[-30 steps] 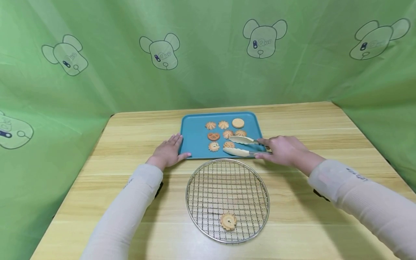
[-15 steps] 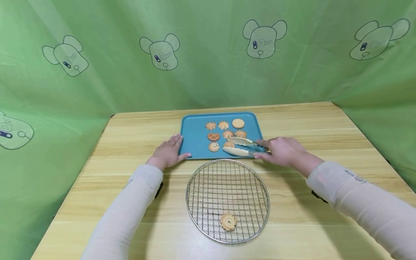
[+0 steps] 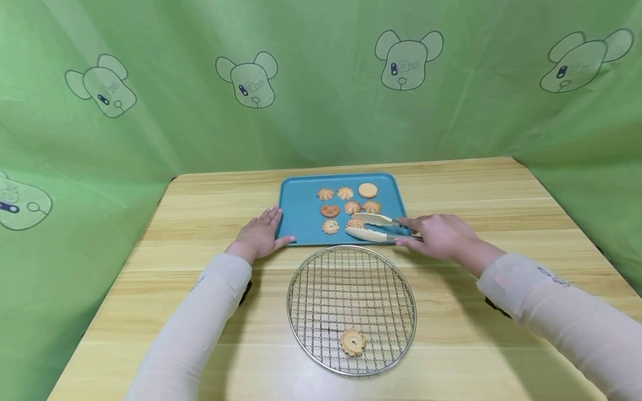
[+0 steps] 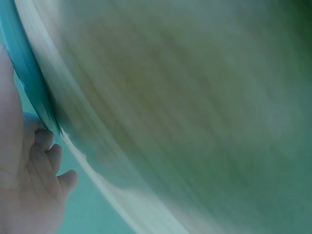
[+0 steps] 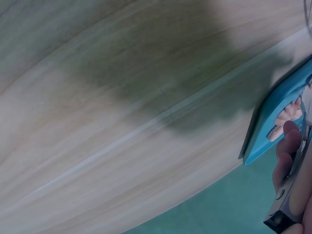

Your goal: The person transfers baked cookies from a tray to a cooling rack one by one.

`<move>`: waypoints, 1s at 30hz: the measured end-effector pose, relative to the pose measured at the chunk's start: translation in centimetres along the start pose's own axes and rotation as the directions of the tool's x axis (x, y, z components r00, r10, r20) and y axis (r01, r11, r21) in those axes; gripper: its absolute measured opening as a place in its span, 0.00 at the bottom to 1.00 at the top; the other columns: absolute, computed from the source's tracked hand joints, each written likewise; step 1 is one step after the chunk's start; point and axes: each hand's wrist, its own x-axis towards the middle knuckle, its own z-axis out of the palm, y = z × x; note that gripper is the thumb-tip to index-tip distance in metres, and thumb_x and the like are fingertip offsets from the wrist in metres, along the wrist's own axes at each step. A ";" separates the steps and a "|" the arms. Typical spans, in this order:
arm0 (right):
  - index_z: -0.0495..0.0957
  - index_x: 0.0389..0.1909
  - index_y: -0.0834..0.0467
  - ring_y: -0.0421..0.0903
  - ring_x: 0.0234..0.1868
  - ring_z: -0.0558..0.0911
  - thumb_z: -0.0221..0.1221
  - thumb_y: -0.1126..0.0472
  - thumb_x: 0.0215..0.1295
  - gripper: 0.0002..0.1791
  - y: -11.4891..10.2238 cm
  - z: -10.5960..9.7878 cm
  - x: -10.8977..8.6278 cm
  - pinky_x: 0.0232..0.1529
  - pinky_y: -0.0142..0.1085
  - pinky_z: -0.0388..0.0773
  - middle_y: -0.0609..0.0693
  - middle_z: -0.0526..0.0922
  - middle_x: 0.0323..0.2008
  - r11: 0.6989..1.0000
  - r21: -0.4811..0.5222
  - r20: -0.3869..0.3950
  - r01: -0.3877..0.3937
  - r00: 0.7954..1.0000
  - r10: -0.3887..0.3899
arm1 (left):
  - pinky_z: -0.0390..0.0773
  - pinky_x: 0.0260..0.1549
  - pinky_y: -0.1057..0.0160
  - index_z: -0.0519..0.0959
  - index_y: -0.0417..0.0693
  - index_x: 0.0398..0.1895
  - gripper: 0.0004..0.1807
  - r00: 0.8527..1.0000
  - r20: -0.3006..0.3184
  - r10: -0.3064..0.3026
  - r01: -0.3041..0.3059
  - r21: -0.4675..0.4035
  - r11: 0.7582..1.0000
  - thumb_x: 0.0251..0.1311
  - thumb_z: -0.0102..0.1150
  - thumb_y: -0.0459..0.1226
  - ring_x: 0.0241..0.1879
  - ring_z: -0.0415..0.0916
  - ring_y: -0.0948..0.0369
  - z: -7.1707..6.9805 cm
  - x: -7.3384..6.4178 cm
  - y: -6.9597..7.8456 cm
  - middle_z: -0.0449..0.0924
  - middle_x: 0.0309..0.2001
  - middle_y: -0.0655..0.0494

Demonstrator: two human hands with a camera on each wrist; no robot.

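My right hand (image 3: 441, 235) grips the tongs (image 3: 373, 236), whose cream tips reach over the tray's front right part. Between the tips lies a round swirl cookie (image 3: 355, 223), partly covered by them. The blue tray (image 3: 301, 209) also carries several other cookies, among them a pretzel-shaped cookie (image 3: 329, 211) and a round flat cookie (image 3: 368, 190). At the tray's left front corner rests my left hand (image 3: 258, 234), fingers extended along the rim. The right wrist view shows curled fingers (image 5: 287, 146) around the metal tongs.
Just in front of the tray lies a round wire rack (image 3: 346, 295) with one scalloped cookie (image 3: 353, 342) near its front. All stand on a wooden table (image 3: 476, 200), with a green curtain (image 3: 321, 133) behind and at both sides.
The tong tips have drawn closer together around the swirl cookie, which has shifted slightly right. My right hand has moved a little toward me; my left hand stays put.
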 end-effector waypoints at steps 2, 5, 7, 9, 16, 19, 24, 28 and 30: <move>0.70 0.65 0.58 0.54 0.35 0.82 0.54 0.37 0.64 0.37 0.0 -0.1 -0.1 0.23 0.46 0.77 0.62 0.83 0.42 1.000 0.004 0.004 -0.005 1.000 0.005 | 0.45 0.69 0.50 0.41 0.40 0.75 0.49 1.000 0.004 -0.001 0.001 0.000 1.000 0.65 0.33 0.66 0.73 0.36 0.50 0.0 0.0 0.0 0.36 0.75 0.46; 0.69 0.66 0.58 0.53 0.34 0.82 0.53 0.36 0.65 0.37 0.1 -0.2 -0.3 0.24 0.46 0.77 0.61 0.83 0.41 1.000 0.008 0.006 -0.007 1.000 0.007 | 0.45 0.69 0.50 0.41 0.40 0.75 0.49 1.000 0.007 -0.003 0.003 -0.002 1.000 0.65 0.33 0.66 0.73 0.36 0.50 -0.1 0.0 0.0 0.36 0.75 0.46; 0.69 0.66 0.57 0.52 0.32 0.81 0.52 0.35 0.65 0.38 0.2 -0.3 -0.4 0.23 0.45 0.77 0.59 0.83 0.40 1.000 0.008 0.004 -0.006 1.000 0.006 | 0.45 0.69 0.50 0.40 0.40 0.75 0.49 1.000 0.008 -0.004 0.004 -0.004 1.000 0.65 0.33 0.66 0.73 0.36 0.50 -0.1 0.0 0.0 0.36 0.75 0.47; 0.69 0.66 0.57 0.51 0.32 0.81 0.51 0.34 0.64 0.38 0.2 -0.4 -0.5 0.24 0.46 0.77 0.58 0.83 0.39 1.000 0.007 -0.004 -0.004 1.000 0.004 | 0.44 0.69 0.50 0.40 0.40 0.75 0.49 1.000 0.007 -0.002 0.002 -0.003 1.000 0.65 0.33 0.66 0.73 0.35 0.50 0.0 0.0 0.1 0.36 0.75 0.46; 0.69 0.66 0.56 0.58 0.39 0.83 0.52 0.35 0.65 0.37 0.2 -0.7 -0.8 0.32 0.52 0.79 0.61 0.82 0.45 1.000 0.017 -0.042 0.019 0.999 -0.018 | 0.44 0.69 0.50 0.41 0.40 0.75 0.49 1.000 0.001 -0.004 0.004 -0.003 1.000 0.65 0.33 0.66 0.73 0.36 0.50 0.1 0.0 0.0 0.36 0.75 0.47; 0.69 0.66 0.55 0.59 0.41 0.82 0.51 0.35 0.65 0.37 0.2 -0.7 -1.0 0.35 0.54 0.79 0.61 0.82 0.47 0.999 0.020 -0.055 0.027 0.998 -0.026 | 0.44 0.69 0.50 0.40 0.40 0.75 0.49 1.000 0.001 -0.004 0.004 -0.005 1.000 0.65 0.33 0.66 0.73 0.35 0.50 0.2 0.1 0.0 0.36 0.75 0.47; 0.70 0.65 0.56 0.57 0.40 0.83 0.53 0.36 0.64 0.36 0.1 -0.6 -1.1 0.34 0.53 0.80 0.59 0.83 0.46 0.997 0.019 -0.094 0.076 0.993 -0.074 | 0.44 0.69 0.50 0.40 0.40 0.75 0.49 1.000 0.002 -0.004 0.004 0.002 1.000 0.65 0.32 0.66 0.73 0.35 0.50 0.3 0.2 -0.1 0.35 0.75 0.47; 0.70 0.65 0.55 0.57 0.42 0.83 0.54 0.36 0.64 0.36 -0.2 -0.5 -1.2 0.36 0.53 0.80 0.59 0.83 0.46 0.994 0.024 -0.108 0.106 0.989 -0.103 | 0.44 0.69 0.50 0.40 0.40 0.75 0.49 1.000 0.002 0.001 -0.001 0.001 1.000 0.65 0.32 0.66 0.73 0.36 0.50 0.3 0.1 -0.1 0.35 0.75 0.47; 0.71 0.65 0.55 0.57 0.43 0.83 0.54 0.36 0.64 0.35 -0.5 -0.5 -1.3 0.36 0.52 0.80 0.59 0.83 0.47 0.993 0.027 -0.113 0.117 0.987 -0.113 | 0.44 0.69 0.50 0.40 0.40 0.75 0.49 1.000 0.002 0.002 -0.002 -0.001 1.000 0.65 0.32 0.66 0.73 0.36 0.50 0.2 0.0 -0.1 0.36 0.75 0.46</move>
